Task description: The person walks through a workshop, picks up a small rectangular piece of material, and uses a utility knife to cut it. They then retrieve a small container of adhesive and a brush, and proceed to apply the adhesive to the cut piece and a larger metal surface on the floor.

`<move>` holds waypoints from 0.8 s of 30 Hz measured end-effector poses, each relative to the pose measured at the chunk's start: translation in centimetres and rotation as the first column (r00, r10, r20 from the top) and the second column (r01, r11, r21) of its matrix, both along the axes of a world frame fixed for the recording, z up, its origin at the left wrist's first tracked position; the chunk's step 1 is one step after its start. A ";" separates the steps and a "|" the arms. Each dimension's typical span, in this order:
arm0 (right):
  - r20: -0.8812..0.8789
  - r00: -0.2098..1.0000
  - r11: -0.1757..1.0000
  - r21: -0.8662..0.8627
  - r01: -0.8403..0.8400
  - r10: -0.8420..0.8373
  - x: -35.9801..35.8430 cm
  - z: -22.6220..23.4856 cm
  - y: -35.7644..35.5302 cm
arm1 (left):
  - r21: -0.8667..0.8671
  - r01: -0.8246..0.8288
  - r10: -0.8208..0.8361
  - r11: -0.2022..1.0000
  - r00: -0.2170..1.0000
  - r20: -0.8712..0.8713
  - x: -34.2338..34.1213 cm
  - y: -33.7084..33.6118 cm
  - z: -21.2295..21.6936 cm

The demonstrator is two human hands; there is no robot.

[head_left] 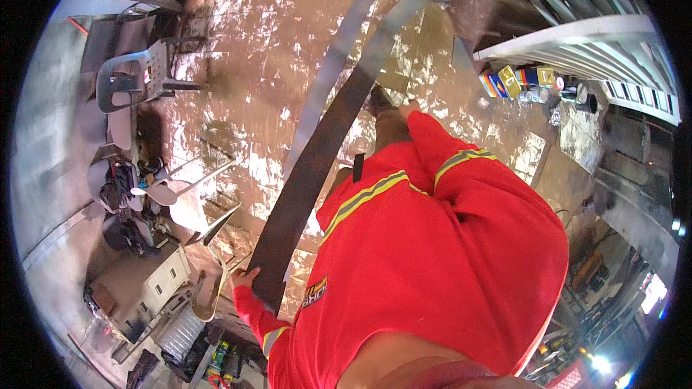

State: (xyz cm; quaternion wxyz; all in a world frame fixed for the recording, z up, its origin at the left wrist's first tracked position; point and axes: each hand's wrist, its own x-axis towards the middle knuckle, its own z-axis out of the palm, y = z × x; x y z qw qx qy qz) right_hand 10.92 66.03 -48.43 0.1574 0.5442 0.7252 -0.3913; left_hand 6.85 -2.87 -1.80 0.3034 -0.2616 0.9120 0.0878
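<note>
A long, flat dark strip (pixel 303 166) stretches from my left side up across the floor, and its far end looks paler and bent. My left hand (pixel 246 278) grips the edge of its near end, thumb on top. Beside it on the left lies a second, grey-blue strip (pixel 328 79), partly covered by the dark one. My right hand (pixel 409 108) shows only in small part past the red sleeve, close to my leg and foot. Its fingers are too small to read, and I see nothing in it. What either strip is made of I cannot tell.
Paint-spattered brown sheeting (pixel 238 65) covers the floor. Plastic chairs (pixel 133 79) and a small drawer cabinet (pixel 148 284) stand at the left. At the right, several cans (pixel 535 78) sit beside a white slatted panel (pixel 577 43). Tools (pixel 587 274) clutter the lower right.
</note>
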 end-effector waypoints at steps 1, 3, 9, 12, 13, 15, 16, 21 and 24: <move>0.030 0.999 0.999 -0.044 -0.011 0.013 0.1 3.2 -0.6 | 0.112 0.025 -0.020 0.993 0.999 -0.042 0.1 0.8 -6.6; 0.094 0.995 0.994 -0.108 -0.021 0.031 1.7 9.1 -1.8 | 0.073 0.136 -0.135 0.988 0.991 -0.013 2.3 -5.5 -9.9; 0.127 0.992 0.990 0.138 -0.007 -0.011 18.5 12.3 -3.5 | 0.194 0.186 -0.154 0.963 0.974 -0.166 7.0 -8.1 -21.9; 0.170 0.983 0.990 0.137 0.038 -0.062 24.7 11.9 -5.0 | 0.198 0.168 -0.172 0.966 0.985 0.005 8.8 -9.6 -20.8; 0.142 0.986 0.992 0.100 0.073 -0.087 24.6 11.7 -5.6 | 0.164 0.223 -0.207 0.961 0.972 -0.108 10.6 -12.5 -22.5; 0.128 0.987 0.994 0.054 0.095 -0.101 26.2 12.0 -8.6 | 0.205 0.077 -0.060 0.976 0.994 -0.091 13.0 -15.0 -22.4; 0.128 0.988 0.995 0.061 0.084 -0.092 27.0 12.8 -10.2 | 0.187 0.147 -0.142 0.971 0.989 -0.039 13.0 -13.5 -21.3; 0.063 0.947 0.920 0.225 -0.320 0.314 26.9 12.1 -11.7 | 0.211 0.089 -0.093 0.973 0.996 0.007 20.8 -20.3 -24.4; -0.063 0.979 0.981 -0.022 -0.193 0.191 22.8 11.6 -12.1 | 0.688 0.006 0.195 0.726 0.957 -0.214 24.6 -20.8 -27.5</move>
